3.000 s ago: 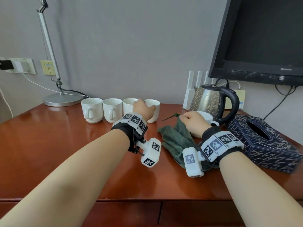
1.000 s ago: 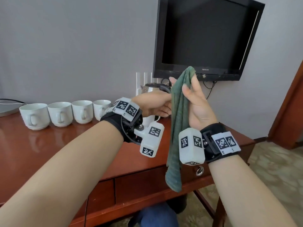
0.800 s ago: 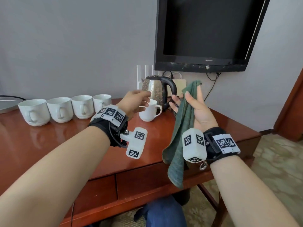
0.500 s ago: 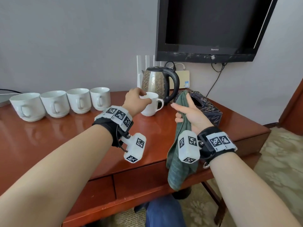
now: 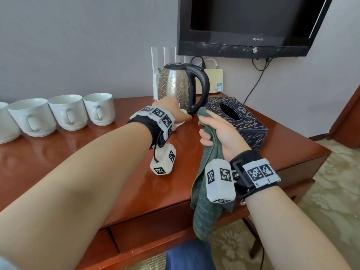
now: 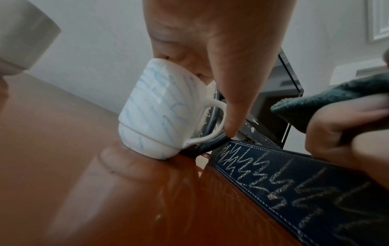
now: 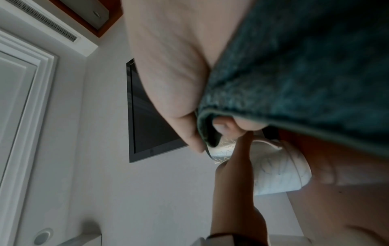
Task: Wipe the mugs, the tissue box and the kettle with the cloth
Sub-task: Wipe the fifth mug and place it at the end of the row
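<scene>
Gripping hand (left): the left hand (image 5: 171, 112) was seen clasped over the top of a white mug (image 6: 160, 116), the fingers curled over its rim and one finger laid down along the handle.
Mug: it was stood upright on the wooden table (image 5: 97, 152), just in front of the kettle (image 5: 179, 88) and beside the near corner of the tissue box (image 5: 239, 121) — whether it was touching either could not be told.
Right hand: the right hand (image 5: 220, 133) was closed around the green cloth (image 5: 204, 207), which was bunched through the fist; its top end was poked out above the fingers and the rest was hung down past the table edge.
Cloth position: it was held just right of the gripped mug, close to the kettle's black handle, apart from both.
Other mugs: a row of white mugs (image 5: 66, 112) was lined up along the back of the table at the left — handles turned forward, well apart from the hands.
Kettle: it was stood upright near the wall, patterned metal body, handle facing right.
Tissue box: dark blue with pale scribbled lines, it was set at the table's right end, oval opening upward.
Behind: a dark television (image 5: 247, 24) was mounted on the wall above the kettle.
</scene>
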### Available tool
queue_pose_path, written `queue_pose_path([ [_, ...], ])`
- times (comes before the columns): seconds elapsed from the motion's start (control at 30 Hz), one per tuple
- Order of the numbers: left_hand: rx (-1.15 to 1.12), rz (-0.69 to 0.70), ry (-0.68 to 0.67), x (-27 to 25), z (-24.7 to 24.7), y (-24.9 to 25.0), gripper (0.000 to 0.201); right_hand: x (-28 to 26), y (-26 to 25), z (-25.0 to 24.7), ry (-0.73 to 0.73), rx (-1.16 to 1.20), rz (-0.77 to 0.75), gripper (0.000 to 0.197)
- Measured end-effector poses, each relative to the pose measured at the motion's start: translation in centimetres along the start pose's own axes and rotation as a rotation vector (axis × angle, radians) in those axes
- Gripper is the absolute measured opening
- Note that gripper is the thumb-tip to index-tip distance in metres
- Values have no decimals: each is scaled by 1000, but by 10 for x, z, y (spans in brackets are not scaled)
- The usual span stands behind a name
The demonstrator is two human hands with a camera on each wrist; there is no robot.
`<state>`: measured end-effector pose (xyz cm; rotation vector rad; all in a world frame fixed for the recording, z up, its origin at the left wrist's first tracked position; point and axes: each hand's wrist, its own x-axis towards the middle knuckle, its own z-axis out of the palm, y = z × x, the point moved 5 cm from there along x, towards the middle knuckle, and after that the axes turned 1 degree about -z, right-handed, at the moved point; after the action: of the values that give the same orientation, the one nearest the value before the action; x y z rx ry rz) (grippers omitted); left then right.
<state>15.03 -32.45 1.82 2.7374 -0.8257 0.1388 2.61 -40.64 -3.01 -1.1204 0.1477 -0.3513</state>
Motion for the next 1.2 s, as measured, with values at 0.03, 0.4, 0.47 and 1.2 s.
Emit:
queue_pose_path([
  [0.03,-22,4,-21,2,1,0,48,1,0,0,2,-13,-3,45],
  [0.4,-134,9,-171,-8,-8,-6,33,0,0,8,13,-69,-13,55],
  [0.47,-216,-17,-136,-16,-10,-17,47,-3,-2,15,9,-100,-28,57],
  [1.2,-1373,157,277,-113,-106,-196,45,13,0,199,-288,-393,-209,79],
])
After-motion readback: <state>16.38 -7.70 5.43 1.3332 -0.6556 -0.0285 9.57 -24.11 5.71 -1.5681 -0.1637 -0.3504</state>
